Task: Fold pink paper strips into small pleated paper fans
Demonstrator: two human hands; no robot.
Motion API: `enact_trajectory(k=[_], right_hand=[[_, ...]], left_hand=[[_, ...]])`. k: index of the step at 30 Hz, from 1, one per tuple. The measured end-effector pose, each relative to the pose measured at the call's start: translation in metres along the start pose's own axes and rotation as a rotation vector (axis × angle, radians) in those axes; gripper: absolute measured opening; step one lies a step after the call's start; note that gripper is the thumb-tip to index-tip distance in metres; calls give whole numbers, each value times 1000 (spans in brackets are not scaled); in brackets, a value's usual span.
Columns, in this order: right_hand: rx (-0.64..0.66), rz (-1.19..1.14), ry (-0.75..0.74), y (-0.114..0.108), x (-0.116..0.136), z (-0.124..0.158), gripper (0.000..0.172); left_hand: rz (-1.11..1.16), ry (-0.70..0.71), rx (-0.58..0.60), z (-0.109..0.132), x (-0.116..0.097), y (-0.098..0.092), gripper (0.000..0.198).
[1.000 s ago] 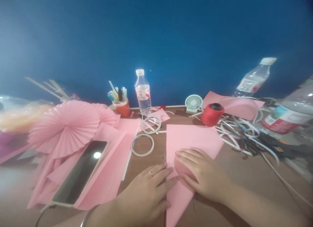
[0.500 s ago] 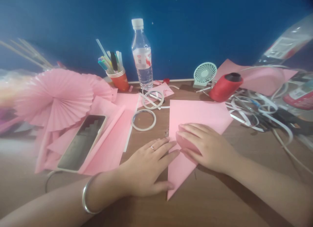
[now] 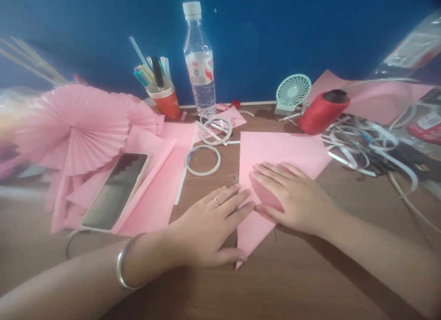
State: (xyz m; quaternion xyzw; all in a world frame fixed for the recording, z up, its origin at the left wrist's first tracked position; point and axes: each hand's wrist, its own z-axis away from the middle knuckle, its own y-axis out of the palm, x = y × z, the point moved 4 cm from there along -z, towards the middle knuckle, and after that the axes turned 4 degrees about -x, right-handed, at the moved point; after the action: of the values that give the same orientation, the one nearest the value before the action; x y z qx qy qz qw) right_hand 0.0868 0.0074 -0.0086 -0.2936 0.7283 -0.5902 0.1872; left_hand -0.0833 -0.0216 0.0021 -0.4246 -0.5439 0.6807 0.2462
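A pink paper sheet (image 3: 275, 150) lies on the brown table (image 3: 310, 274), folded over near its lower part. My right hand (image 3: 292, 198) rests on it with fingers stretched out, pressing the curled fold between fingers and thumb. My left hand (image 3: 210, 228) lies flat with fingers spread on the sheet's left edge, its fingertips almost meeting the right hand's. A ring is on one left finger and a bangle on the left wrist.
To the left lie pink pleated fans (image 3: 82, 122), more pink sheets and a phone (image 3: 115, 191). Tape rings (image 3: 202, 160), a pen cup (image 3: 167, 102), a water bottle (image 3: 200, 63), a small fan (image 3: 292, 90), a red thread spool (image 3: 322, 111) and white paper strips (image 3: 365, 145) sit behind.
The view has tilted down, so the table shows lower and closer. Both hands stay on the pink sheet; the right hand's fingers have flattened a little over the fold.
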Motion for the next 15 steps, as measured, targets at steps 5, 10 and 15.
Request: enact_trajectory(k=[5,10,15], right_hand=[[2,21,-1,1,0,0,59],[15,32,-1,1,0,0,59],[26,35,2,1,-1,0,60]], left_hand=[[-19,-7,7,0,1,2,79],[-27,7,35,-1,1,2,77],[-17,1,40,-1,0,2,76]])
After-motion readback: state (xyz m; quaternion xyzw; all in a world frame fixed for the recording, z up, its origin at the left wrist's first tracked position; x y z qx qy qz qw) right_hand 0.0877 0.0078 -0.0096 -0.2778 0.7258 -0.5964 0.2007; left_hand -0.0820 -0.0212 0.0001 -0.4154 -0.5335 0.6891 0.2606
